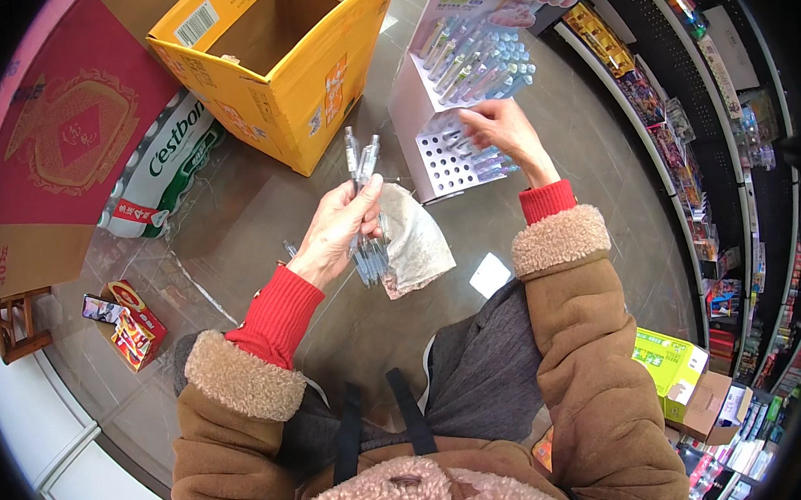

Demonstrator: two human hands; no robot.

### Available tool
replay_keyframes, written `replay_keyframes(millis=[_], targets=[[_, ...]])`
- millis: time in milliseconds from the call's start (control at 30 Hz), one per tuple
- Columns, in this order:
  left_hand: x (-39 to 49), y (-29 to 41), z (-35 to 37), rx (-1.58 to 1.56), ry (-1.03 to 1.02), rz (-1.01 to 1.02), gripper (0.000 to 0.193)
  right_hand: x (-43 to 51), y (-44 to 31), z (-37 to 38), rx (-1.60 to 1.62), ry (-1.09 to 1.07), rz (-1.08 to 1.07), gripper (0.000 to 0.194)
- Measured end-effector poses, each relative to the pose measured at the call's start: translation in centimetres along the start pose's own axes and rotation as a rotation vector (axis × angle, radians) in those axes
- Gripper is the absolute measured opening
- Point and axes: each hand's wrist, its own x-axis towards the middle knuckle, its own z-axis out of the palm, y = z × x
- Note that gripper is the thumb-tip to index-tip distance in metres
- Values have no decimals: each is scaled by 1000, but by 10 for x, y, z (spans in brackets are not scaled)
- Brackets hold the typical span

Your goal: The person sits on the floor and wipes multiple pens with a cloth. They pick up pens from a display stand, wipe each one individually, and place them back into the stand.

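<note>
My left hand (340, 226) grips a few clear-barrelled pens (367, 157), their push-button ends pointing up. Just below its fingers show more clear pens (372, 264), beside a crumpled, stained whitish cloth (415, 234) on the floor. My right hand (503, 134) is at the lower tier of a white cardboard pen display stand (407, 102), fingers curled near the pens there. Whether it holds a pen cannot be made out. Several pastel pens (475, 63) fill the upper tier. In the lower tier, pens (495, 165) stand on the right, and bare round holes show on the left.
A tall yellow open carton (282, 113) stands ahead, left of the display. Shrink-wrapped C'estbon bottles (168, 164) and a large red carton (76, 125) are farther left. A small red box (133, 325) carries a phone (101, 308). Stocked shelves (669, 137) curve along the right.
</note>
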Motion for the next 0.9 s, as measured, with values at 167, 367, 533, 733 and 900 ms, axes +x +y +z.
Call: replay_keyframes(millis=[167, 367, 533, 733, 900], targets=[[-1, -1, -3, 58, 82, 23, 28, 17, 62, 19, -453, 274, -75, 27], [-4, -2, -8, 96, 56, 5, 28, 24, 74, 26, -648, 256, -160, 23], [-4, -3, -9, 144, 55, -20, 31, 26, 60, 25, -737, 286, -271, 17], [-1, -6, -10, 207, 157, 2, 35, 3, 1, -18, -701, 199, -363, 17], [5, -10, -5, 360, 135, 128, 41, -20, -43, 5, -124, -446, -394, 22]])
